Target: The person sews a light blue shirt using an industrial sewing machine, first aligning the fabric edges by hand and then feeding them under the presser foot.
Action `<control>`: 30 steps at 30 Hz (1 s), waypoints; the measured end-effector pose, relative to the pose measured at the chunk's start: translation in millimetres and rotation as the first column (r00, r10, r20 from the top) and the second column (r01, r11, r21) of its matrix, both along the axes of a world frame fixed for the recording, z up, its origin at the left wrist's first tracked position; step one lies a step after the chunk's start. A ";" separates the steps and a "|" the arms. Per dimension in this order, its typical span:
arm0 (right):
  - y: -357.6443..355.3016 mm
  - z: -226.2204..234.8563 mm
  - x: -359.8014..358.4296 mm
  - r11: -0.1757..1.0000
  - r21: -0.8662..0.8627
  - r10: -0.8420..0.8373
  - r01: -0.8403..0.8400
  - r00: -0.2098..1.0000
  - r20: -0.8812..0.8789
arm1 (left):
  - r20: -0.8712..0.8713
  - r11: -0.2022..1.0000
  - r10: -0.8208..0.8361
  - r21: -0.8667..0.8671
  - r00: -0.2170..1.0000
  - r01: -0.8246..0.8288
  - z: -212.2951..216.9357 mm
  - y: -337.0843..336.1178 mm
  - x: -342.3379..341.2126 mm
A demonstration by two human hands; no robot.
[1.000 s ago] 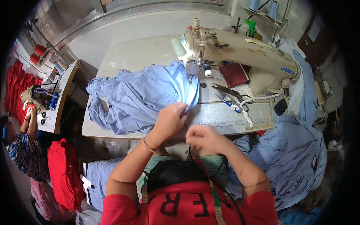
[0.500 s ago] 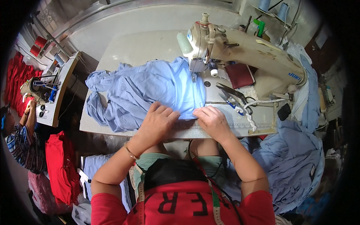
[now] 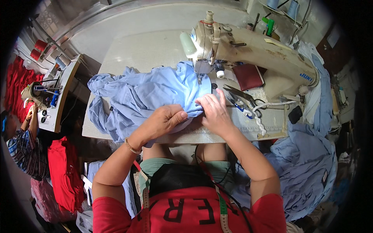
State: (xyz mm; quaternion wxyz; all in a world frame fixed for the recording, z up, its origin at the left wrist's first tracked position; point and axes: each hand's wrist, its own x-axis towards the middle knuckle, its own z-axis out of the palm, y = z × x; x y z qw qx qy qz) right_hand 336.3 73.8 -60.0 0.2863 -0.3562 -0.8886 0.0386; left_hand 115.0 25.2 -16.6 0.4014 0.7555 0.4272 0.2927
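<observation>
A light blue garment (image 3: 147,89) lies bunched across the bed of the sewing machine (image 3: 248,50). Its right edge runs under the presser foot (image 3: 199,79), where a lamp lights it. My left hand (image 3: 166,118) is closed on the near part of the cloth, thumb on top, with a fold hanging over the table's front edge. Close by on the right, my right hand (image 3: 214,110) pinches the hem between thumb and fingers, its other fingers raised. The cloth between my hands is gathered up in wrinkles.
Right of the needle lie black scissors (image 3: 243,95), a dark red booklet (image 3: 248,77) and a white braided cord (image 3: 259,126). More blue cloth (image 3: 303,163) is heaped at the right. On the left, another person (image 3: 25,147) works at a second machine (image 3: 37,90), near red fabric (image 3: 64,174).
Both hands have turned and lifted the near edge of the garment, bunching it between them. My right hand has moved slightly up, and some cloth now hangs over the table's front edge.
</observation>
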 end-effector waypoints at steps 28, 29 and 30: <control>-11.0 3.8 10.9 0.982 -0.129 0.121 -0.135 0.986 -0.114 | -0.254 0.846 0.288 0.520 0.923 -0.120 -15.8 -3.3 37.5; -11.0 3.5 10.6 0.981 -0.142 0.111 -0.129 0.986 -0.124 | -0.260 0.845 0.266 0.526 0.928 -0.095 -14.2 -2.7 38.1; -10.4 2.4 10.4 0.980 -0.155 0.102 -0.122 0.986 -0.135 | -0.265 0.843 0.245 0.533 0.933 -0.070 -12.8 -2.2 38.6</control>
